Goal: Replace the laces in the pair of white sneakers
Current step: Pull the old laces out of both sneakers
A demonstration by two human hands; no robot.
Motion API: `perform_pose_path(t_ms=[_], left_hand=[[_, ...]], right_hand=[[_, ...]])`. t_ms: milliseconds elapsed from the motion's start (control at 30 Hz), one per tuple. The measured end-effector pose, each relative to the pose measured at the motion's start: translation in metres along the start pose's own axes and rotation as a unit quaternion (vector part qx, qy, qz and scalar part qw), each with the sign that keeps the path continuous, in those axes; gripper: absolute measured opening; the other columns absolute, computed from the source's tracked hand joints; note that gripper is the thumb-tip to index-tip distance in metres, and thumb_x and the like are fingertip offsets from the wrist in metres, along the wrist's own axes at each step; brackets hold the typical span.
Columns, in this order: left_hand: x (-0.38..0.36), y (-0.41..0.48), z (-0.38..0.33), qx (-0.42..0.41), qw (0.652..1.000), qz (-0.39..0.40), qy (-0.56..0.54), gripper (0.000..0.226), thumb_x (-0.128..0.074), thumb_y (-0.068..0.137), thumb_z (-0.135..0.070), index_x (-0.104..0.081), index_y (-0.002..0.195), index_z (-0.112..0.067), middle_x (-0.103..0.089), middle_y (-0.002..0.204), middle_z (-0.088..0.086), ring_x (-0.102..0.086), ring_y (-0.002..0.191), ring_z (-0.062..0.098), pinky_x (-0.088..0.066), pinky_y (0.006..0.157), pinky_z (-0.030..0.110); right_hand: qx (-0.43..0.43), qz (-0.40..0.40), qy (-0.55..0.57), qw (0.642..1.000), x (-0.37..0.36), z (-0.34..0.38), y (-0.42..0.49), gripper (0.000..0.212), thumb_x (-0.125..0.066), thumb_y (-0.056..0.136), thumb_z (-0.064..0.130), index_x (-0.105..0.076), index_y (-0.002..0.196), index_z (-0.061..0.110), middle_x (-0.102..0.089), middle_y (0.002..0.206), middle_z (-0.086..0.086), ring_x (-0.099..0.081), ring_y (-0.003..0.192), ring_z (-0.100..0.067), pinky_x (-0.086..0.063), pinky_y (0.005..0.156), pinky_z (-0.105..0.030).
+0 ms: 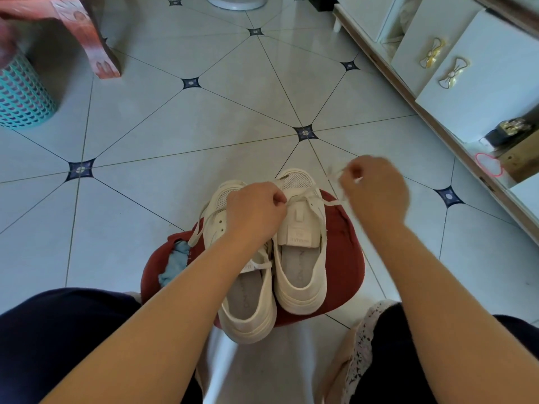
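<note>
Head view: nearest, the person's dark-clad knees frame the scene at left and right; between them a red cushion [344, 258] lies on the tiled floor [175, 126] and carries the pair of white sneakers side by side, heels near, toes far; the left sneaker [248, 304] sits slightly nearer than the right sneaker [300, 275], the two touching along their inner sides; a blue cloth [175, 263] lies on the cushion's left edge, beside a loose lace end [197, 231] trailing from the left sneaker; the left hand [255, 209] rests over the left sneaker's front, its fingers [277, 199] curled and pinching the lace [332, 203] at the right sneaker's eyelets; the right hand [376, 191], somewhat blurred, is raised just right of that sneaker's toe, fingers [350, 173] curled tight around the lace's other strand, which runs taut from the eyelets; farther off, a teal basket [23, 94] stands at far left beside a reddish wooden leg [96, 39]; a white cabinet [481, 83] with gold bow handles [453, 72] lines the right.
</note>
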State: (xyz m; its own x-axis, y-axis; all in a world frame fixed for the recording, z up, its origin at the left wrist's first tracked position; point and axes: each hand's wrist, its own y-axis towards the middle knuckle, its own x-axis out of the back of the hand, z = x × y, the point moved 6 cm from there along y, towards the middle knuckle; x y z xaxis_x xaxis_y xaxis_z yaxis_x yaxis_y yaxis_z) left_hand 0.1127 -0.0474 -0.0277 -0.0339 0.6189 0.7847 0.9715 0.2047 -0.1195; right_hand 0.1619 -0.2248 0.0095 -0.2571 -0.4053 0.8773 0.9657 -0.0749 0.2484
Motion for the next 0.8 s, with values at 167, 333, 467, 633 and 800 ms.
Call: perform_pose_path(t_ms=[167, 333, 467, 633, 800], left_hand=[[-0.003, 0.000, -0.002, -0.005, 1.000, 0.008, 0.009, 0.017, -0.053, 0.087, -0.024, -0.068, 0.094, -0.024, -0.068, 0.096, -0.006, -0.060, 0.094, 0.016, -0.041, 0.094, 0.039], [-0.004, 0.001, -0.006, -0.020, 0.999, 0.008, 0.040, 0.019, -0.052, 0.086, -0.024, -0.069, 0.095, -0.024, -0.069, 0.098, -0.005, -0.059, 0.097, 0.017, -0.040, 0.092, 0.036], [-0.005, 0.000, -0.007, -0.025, 0.999, 0.013, 0.040, 0.020, -0.051, 0.086, -0.023, -0.069, 0.095, -0.025, -0.069, 0.098, -0.005, -0.059, 0.098, 0.017, -0.039, 0.092, 0.036], [0.001, 0.000, -0.001, 0.000, 1.000, 0.004, 0.002, 0.018, -0.053, 0.086, -0.020, -0.069, 0.093, -0.022, -0.069, 0.095, -0.005, -0.060, 0.093, 0.018, -0.042, 0.092, 0.040], [-0.001, -0.001, -0.001, 0.002, 1.000, 0.008, -0.001, 0.017, -0.053, 0.087, -0.021, -0.069, 0.094, -0.022, -0.068, 0.096, -0.005, -0.060, 0.094, 0.017, -0.042, 0.093, 0.040]], right_hand=[[0.036, 0.086, 0.049, 0.994, -0.006, 0.001, -0.001, 0.014, -0.056, 0.086, 0.025, -0.068, 0.089, 0.018, -0.066, 0.093, -0.002, -0.057, 0.083, -0.020, -0.036, 0.069, -0.026], [0.137, 0.204, -0.009, 0.969, -0.051, 0.038, -0.031, 0.025, -0.063, 0.082, 0.039, -0.067, 0.092, 0.016, -0.053, 0.095, -0.005, -0.054, 0.087, -0.023, -0.040, 0.069, -0.032], [0.212, 0.148, -0.139, 0.956, -0.052, 0.050, -0.035, 0.026, -0.050, 0.090, 0.034, -0.051, 0.070, 0.018, -0.048, 0.083, -0.004, -0.049, 0.077, -0.023, -0.028, 0.060, -0.030], [0.020, 0.057, 0.014, 0.998, -0.017, 0.008, -0.005, 0.021, -0.053, 0.085, 0.027, -0.065, 0.076, 0.013, -0.061, 0.085, -0.005, -0.057, 0.080, -0.025, -0.035, 0.060, -0.026], [0.008, 0.068, 0.057, 0.996, -0.005, -0.007, 0.003, 0.018, -0.059, 0.085, 0.029, -0.066, 0.076, 0.016, -0.065, 0.082, 0.000, -0.053, 0.074, -0.015, -0.026, 0.059, -0.023]])
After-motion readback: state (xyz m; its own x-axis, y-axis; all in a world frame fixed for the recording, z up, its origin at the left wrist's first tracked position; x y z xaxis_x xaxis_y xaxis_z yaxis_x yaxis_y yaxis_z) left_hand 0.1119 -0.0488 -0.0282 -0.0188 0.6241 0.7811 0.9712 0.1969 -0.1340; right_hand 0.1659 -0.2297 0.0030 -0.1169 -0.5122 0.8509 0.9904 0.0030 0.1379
